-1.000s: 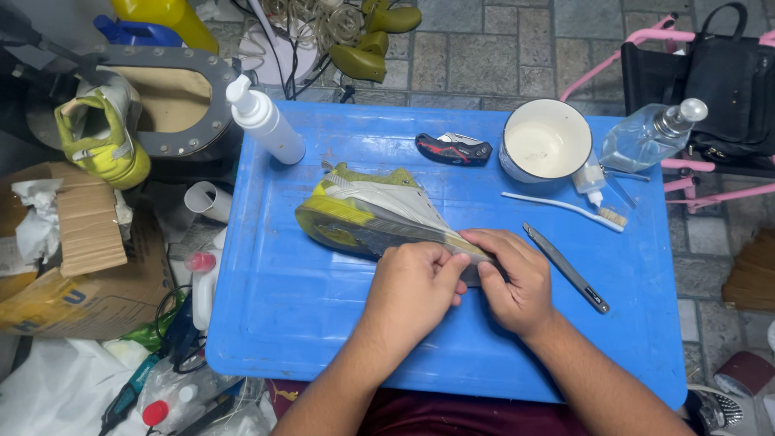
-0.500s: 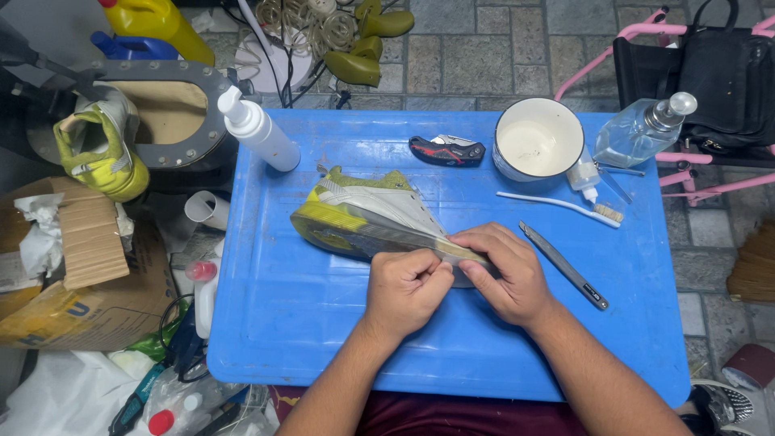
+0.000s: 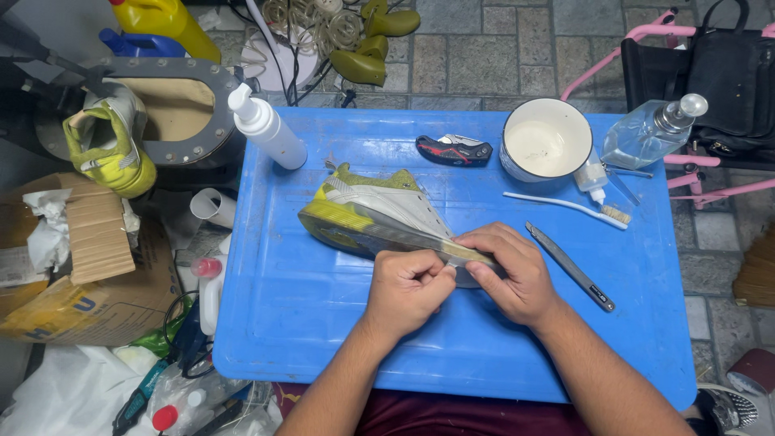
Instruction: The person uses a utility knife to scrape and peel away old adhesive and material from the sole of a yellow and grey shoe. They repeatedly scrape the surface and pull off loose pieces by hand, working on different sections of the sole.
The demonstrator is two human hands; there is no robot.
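Paved flooring surrounds a blue tray table (image 3: pixel 323 323). White bowl (image 3: pixel 546 139): pale contents. Clear bottle (image 3: pixel 646 133) and white squeeze bottle (image 3: pixel 265 127) lie beside it. Left hand (image 3: pixel 408 287) and right hand (image 3: pixel 513 270) both grip the yellow-grey sneaker (image 3: pixel 371 214) at table centre.

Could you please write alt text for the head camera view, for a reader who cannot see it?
A person's left hand and right hand grip the toe end of a yellow-and-white sneaker lying on its side on a blue table. Beyond it lie a white spray bottle, folding knife, white bowl, toothbrush and a dark flat tool.
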